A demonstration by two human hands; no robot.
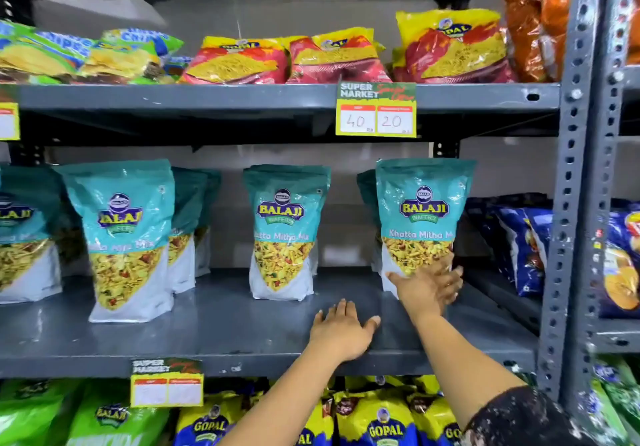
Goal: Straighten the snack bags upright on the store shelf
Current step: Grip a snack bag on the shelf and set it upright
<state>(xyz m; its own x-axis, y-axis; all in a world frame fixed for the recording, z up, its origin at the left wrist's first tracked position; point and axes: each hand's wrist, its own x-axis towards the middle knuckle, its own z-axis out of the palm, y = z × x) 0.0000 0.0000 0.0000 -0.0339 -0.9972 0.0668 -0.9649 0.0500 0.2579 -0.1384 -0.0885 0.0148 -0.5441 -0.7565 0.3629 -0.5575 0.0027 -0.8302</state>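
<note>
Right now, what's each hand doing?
Left hand: open, flat on the grey metal shelf, holding nothing.
Right hand: open, fingers against the rightmost teal snack bag.

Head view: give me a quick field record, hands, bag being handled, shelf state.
left hand: flat, palm down on middle shelf, fingers spread, holding nothing
right hand: open, fingers against lower front of rightmost teal Balaji bag
bag state: upright, near shelf's right end
other teal bags: center bag upright; left bag standing forward of the row
top shelf: Gopal bags lying flat or leaning
price tag: reads 40 and 20
</note>
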